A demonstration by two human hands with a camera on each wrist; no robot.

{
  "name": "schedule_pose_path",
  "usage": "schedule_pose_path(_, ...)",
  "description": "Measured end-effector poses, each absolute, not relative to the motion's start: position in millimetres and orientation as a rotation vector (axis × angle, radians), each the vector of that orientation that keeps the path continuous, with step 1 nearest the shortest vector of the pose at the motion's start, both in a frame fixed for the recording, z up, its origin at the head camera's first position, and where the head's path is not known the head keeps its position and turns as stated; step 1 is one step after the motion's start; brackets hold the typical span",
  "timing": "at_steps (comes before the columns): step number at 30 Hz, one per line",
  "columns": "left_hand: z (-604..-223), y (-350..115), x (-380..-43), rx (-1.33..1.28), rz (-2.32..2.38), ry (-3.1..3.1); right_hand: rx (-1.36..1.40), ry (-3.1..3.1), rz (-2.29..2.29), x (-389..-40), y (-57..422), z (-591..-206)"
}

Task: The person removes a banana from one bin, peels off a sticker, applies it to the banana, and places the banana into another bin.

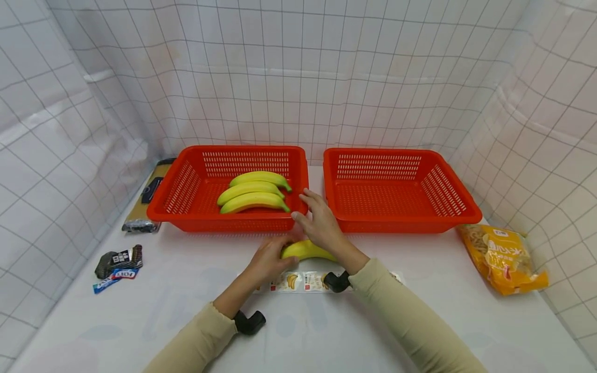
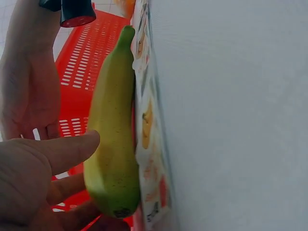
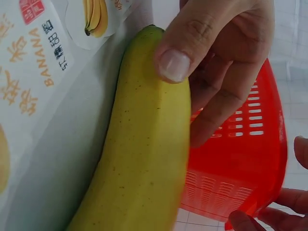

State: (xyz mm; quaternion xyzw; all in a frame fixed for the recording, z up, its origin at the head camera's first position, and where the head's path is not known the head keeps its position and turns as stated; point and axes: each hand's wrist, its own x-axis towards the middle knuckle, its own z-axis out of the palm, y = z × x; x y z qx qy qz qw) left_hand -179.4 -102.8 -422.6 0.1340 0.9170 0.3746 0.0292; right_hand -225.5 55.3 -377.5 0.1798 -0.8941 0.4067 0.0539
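Right now, the single banana (image 1: 309,250) lies at three o'clock from the left hand (image 1: 272,257), the nearer, which pinches its nine-o'clock end; its long axis runs nine to three, the empty right hand (image 1: 322,224), fingers apart, at its one o'clock.

A gold package (image 1: 148,198), dark packet (image 1: 107,264) and blue wrappers (image 1: 106,285) lie left, an orange bag (image 1: 502,259) right.

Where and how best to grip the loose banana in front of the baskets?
Probably mid-body, from above: thumb on the near side, fingers on the far side. The banana lies crosswise, so that grip spans its narrow width. The middle is thick and only gently curved; the stem tapers. The left hand is at the blunt end.
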Motion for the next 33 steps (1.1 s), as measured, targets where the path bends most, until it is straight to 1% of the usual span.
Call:
schedule_pose_path(3,-417.4,-103.5,-173.2,0.437,1.100,2.948,0.570,-2.726,1.273,-218.4,62.1,-371.1)
schedule_pose_path(7,-410.0,-98.0,-163.7,0.529,1.061,3.098,0.656,-2.668,1.353,-202.4,82.9,-362.8)
schedule_pose_path(10,-407.5,-90.4,-156.5,0.651,1.055,3.147,0.706,-2.621,1.323,-188.1,102.0,-361.4)
schedule_pose_path(13,-408.2,-78.7,-150.4,0.769,1.054,3.133,0.698,-2.605,1.244,-174.5,122.0,-363.9)
schedule_pose_path(17,-411.0,-58.8,-143.4,0.898,1.013,3.065,0.669,-2.600,1.124,-157.4,149.6,-372.4)
schedule_pose_path(22,-416.3,-34.0,-137.8,0.949,0.888,2.969,0.624,-2.624,0.982,-141.0,182.5,-389.3)
schedule_pose_path(28,-424.0,-12.6,-137.5,0.977,0.870,2.930,0.529,-2.757,0.881,-132.3,214.5,-411.6)
schedule_pose_path(33,-433.8,-2.4,-139.5,1.021,0.869,2.947,0.460,-2.841,0.809,-129.0,230.2,-422.8)
